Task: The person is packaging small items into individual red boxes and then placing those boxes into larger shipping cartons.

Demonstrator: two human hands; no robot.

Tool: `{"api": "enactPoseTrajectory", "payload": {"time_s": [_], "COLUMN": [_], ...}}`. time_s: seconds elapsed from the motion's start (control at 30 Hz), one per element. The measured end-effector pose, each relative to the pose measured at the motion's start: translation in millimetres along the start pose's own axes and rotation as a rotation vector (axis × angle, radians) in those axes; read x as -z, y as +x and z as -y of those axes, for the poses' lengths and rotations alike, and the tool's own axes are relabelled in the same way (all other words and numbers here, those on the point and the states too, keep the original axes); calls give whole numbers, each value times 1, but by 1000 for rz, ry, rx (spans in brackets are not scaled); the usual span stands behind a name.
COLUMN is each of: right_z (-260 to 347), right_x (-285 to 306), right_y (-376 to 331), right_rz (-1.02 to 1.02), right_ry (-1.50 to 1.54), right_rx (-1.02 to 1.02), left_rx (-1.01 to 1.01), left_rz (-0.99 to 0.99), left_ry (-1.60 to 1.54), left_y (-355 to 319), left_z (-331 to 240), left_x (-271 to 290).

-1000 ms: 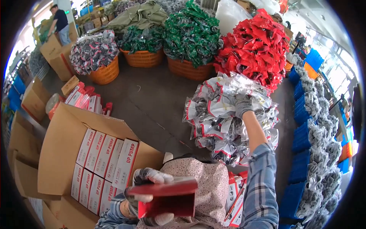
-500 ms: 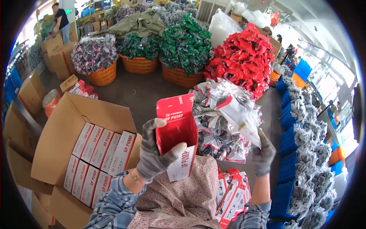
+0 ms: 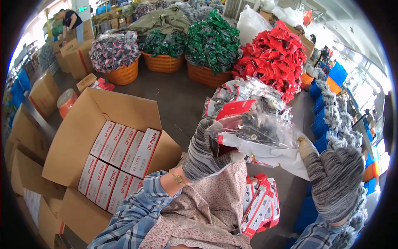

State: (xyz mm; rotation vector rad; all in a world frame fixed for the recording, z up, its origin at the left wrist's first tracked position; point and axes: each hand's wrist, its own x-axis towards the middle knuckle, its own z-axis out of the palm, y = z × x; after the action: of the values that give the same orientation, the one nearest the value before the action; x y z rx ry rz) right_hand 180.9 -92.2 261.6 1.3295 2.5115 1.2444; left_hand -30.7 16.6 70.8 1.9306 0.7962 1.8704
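Observation:
My left hand (image 3: 203, 153), in a grey striped knit glove, is closed around a small red and white box (image 3: 236, 109) whose red flap stands up. A clear plastic bag (image 3: 269, 130) of dark metal parts, with a white strip along one side, lies across the mouth of that box. My gloved right hand (image 3: 333, 180) pinches the bag's right end between thumb and fingers. The bag hides most of the box. To the left stands an open brown carton (image 3: 72, 137) holding rows of white and red boxes (image 3: 110, 180).
Bagged parts (image 3: 248, 89) are heaped just beyond my hands. Flattened boxes (image 3: 261, 203) lie right of my apron. Orange baskets (image 3: 163, 62) heaped with wrapped goods line the far side. Blue crates (image 3: 319, 120) run along the right. A person (image 3: 70, 23) bends over cartons at far left.
The bag has come down from above the heap to the box's mouth. My left hand has moved right and tilted the box; my right hand is now lower and nearer. The view has shifted left.

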Motion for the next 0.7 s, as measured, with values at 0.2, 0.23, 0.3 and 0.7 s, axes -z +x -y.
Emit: {"api": "enactPoseTrajectory", "payload": {"time_s": [0.2, 0.23, 0.3, 0.7], "right_z": [10, 12, 18, 34], "right_x": [6, 5, 7, -11], "right_y": [7, 11, 19, 89], "right_rz": [-53, -67, -53, 65], "right_ry": [-14, -13, -31, -349], "right_rx": [-168, -189, -157, 594], "left_rx": [198, 291, 246, 481], "left_rz": [-65, -117, -112, 298], "left_ry": [-501, -749, -714, -1129], "left_y": [-14, -17, -17, -11], "left_z": [5, 6, 14, 7], "left_x": [10, 12, 17, -2]}}
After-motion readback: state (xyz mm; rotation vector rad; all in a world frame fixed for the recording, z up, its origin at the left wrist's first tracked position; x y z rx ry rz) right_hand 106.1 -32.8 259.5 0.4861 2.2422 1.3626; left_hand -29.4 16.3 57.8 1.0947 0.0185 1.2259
